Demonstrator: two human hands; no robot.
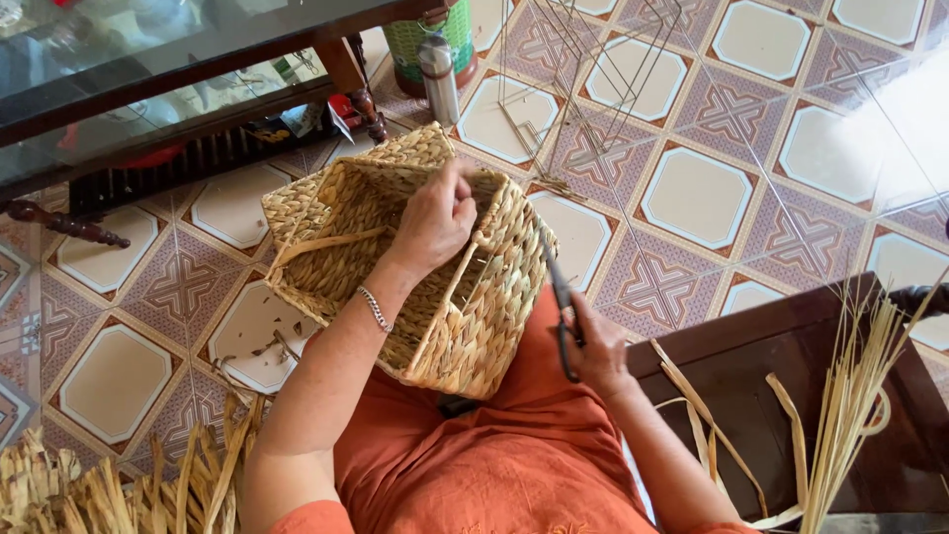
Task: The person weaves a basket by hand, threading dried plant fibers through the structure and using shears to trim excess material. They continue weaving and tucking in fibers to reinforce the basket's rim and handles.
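A square woven straw basket (pixel 336 213) rests tilted on my lap, its open mouth facing away and to the left. My left hand (pixel 435 222) reaches over the rim and pinches the weave at the basket's far edge; a metal bracelet sits on that wrist. My right hand (pixel 593 346) is just to the right of the basket and grips dark scissors (pixel 561 307) with the blades pointing up along the basket's side. I wear orange clothes (pixel 494 455).
A glass-topped dark wood table (pixel 148 69) stands at the upper left. A metal flask (pixel 439 79) and green container (pixel 435 35) stand behind the basket. Thin wire frames (pixel 583 89) stand on the patterned tiles. Dried straw bundles lie lower left (pixel 119 485) and on a dark stool (pixel 771 396) at right.
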